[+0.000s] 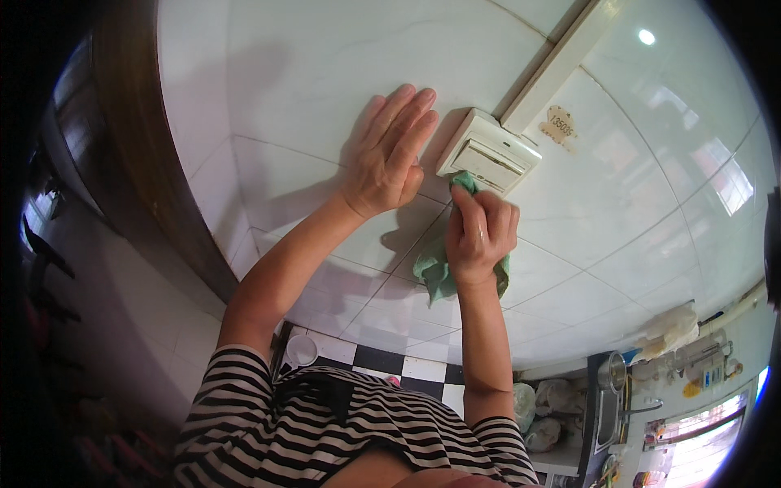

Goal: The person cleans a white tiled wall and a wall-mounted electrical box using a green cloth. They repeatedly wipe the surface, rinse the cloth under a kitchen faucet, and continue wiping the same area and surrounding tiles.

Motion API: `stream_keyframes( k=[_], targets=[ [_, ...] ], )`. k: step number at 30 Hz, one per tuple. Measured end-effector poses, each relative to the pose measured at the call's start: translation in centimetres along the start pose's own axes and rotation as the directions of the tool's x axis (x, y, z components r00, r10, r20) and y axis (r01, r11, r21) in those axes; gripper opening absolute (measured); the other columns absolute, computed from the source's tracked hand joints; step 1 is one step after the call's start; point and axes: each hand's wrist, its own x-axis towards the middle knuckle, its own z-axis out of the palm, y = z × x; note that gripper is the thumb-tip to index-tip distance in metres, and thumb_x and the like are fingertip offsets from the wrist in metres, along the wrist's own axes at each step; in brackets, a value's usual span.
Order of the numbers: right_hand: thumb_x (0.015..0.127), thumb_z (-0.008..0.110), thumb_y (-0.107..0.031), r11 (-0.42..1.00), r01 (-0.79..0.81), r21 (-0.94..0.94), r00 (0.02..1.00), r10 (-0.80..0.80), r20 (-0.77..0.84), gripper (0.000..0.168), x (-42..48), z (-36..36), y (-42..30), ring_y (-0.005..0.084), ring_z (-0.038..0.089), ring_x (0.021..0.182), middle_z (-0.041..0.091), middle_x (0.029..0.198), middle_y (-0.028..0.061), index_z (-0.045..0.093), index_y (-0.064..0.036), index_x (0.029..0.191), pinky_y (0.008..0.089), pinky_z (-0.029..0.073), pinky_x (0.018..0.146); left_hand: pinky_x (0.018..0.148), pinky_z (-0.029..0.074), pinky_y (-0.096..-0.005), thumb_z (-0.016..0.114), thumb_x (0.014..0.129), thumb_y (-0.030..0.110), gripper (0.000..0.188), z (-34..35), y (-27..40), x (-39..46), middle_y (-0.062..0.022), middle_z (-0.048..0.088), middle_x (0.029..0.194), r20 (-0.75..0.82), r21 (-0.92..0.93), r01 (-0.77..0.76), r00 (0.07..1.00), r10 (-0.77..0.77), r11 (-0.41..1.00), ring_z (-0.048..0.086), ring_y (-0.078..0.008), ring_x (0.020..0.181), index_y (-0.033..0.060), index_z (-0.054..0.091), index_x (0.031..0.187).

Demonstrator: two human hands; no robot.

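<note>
A white surface-mounted wall switch (501, 152) sits on white wall tiles (341, 67); dark grime marks the seams around its rocker. My right hand (482, 235) is closed on a green cloth (436, 268). One bunched tip of the cloth pokes up past the thumb against the switch's lower left edge, and the rest hangs below the fist. To the left of the switch, my left hand (390, 152) lies against the tiles. Its fingers are extended and slightly apart, with nothing held in them.
A white cable trunking (561, 67) runs up from the switch, beside a torn sticker remnant (558, 128) bearing print. At far left is a brown wooden door frame (131, 122). Lower right are a sink (607, 421) and several plastic bags (543, 415). Below, a white bucket (302, 349) stands on checkered floor.
</note>
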Motion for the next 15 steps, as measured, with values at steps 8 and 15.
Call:
stream_keyframes(
  k=[8,15],
  targets=[
    [0.075,0.071,0.012,0.961,-0.253,-0.114,0.962,0.237,-0.137,0.028,-3.7,-3.1,4.0,0.026,0.056,0.078,0.062,0.086,0.0098,0.074,-0.007,0.095,0.0359,0.047,0.065,0.124,0.022,-0.0517,0.041,0.088,0.004,0.06,-0.5,0.1,0.0,-0.0227,0.054,0.149,0.022,0.035,-0.005,1.0,0.005,0.999,0.044,-0.0398,0.145,-0.0028,0.042,0.148],
    [0.064,0.073,0.004,0.999,0.026,-0.03,0.998,-0.028,-0.048,0.04,4.2,-0.3,-0.9,0.0245,0.058,0.076,0.063,0.09,0.0053,0.076,-0.014,0.1,0.0353,0.048,0.064,0.124,0.023,-0.0521,0.041,0.089,0.005,0.058,-0.2,0.0,0.1,-0.0233,0.054,0.148,0.01,0.02,-0.004,1.0,0.003,1.0,0.044,-0.0403,0.144,-0.0023,0.044,0.146]
  ],
)
